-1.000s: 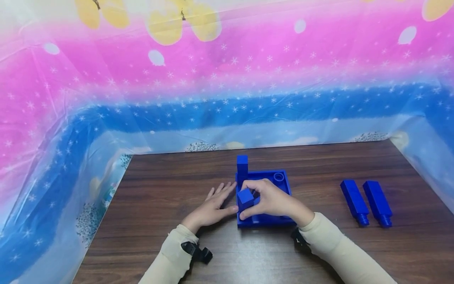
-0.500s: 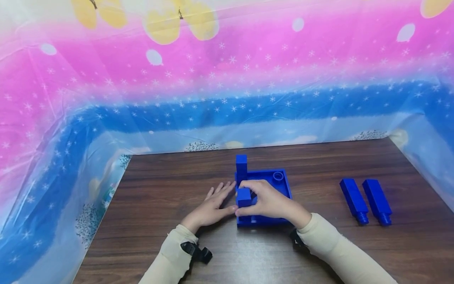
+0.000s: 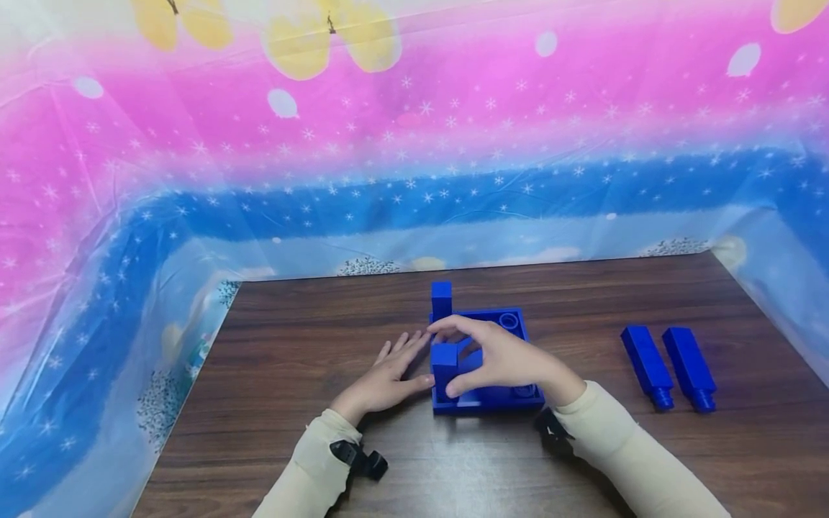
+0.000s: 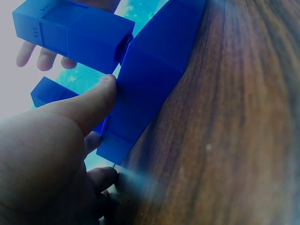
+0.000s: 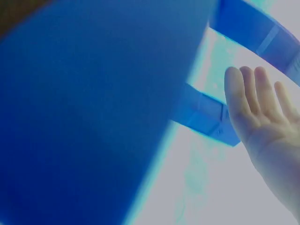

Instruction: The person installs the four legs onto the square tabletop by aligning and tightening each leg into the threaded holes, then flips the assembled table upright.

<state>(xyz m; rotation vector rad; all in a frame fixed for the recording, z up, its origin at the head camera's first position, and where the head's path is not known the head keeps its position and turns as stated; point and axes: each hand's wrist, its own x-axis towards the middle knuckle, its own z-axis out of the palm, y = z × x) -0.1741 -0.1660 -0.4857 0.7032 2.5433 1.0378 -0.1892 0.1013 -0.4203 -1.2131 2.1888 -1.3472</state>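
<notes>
A shallow blue square tray-like base [image 3: 479,404] lies on the table with round sockets in its corners. Two blue square legs stand upright on its left side: a near leg [image 3: 445,367] and a far leg [image 3: 442,298]. My left hand [image 3: 382,381] lies along the base's left side, fingers stretched out; in the left wrist view its thumb [image 4: 101,96] touches the base's outer wall [image 4: 154,70]. My right hand [image 3: 508,360] is spread around the near leg, its fingers loosened. In the right wrist view, those fingers [image 5: 239,89] look straight, and the blurred base fills the left.
Two more blue legs with threaded ends, a left one [image 3: 648,367] and a right one [image 3: 689,367], lie side by side on the wooden table [image 3: 311,309] at the right. A patterned cloth [image 3: 414,180] hangs behind the table and along its sides.
The near leg has gone from tilted to upright. My right hand's fingers have spread from their grip on it, and the hand has shifted slightly right. My left hand has stayed put.
</notes>
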